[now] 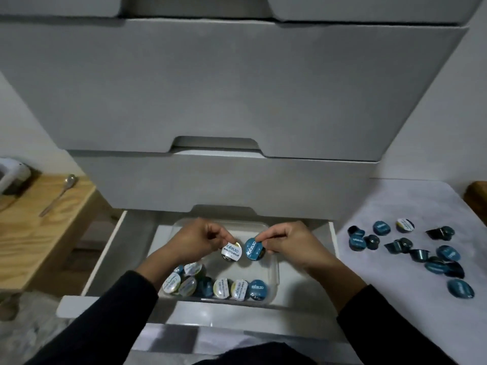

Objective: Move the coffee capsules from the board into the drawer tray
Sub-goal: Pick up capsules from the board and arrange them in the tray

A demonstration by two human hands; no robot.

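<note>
The bottom drawer (118, 233) is pulled out, and a clear plastic tray (275, 270) sits inside it. Over the tray, my left hand (200, 239) pinches a white-lidded capsule (232, 251). Beside it, my right hand (287, 241) pinches a blue-lidded capsule (254, 249). Both capsules hang just above the tray floor, lids tilted toward me. Several capsules (218, 285) stand in rows along the tray's near edge. To the right, several blue capsules (411, 248) and one white-lidded capsule (405, 224) lie scattered on the white board (395, 201).
Closed white drawer fronts (224, 88) rise behind the open drawer. A wooden table (39, 233) on the left carries a metal spoon (59, 196) and part of a white appliance (13, 175). A brown wooden edge (478, 196) shows at far right.
</note>
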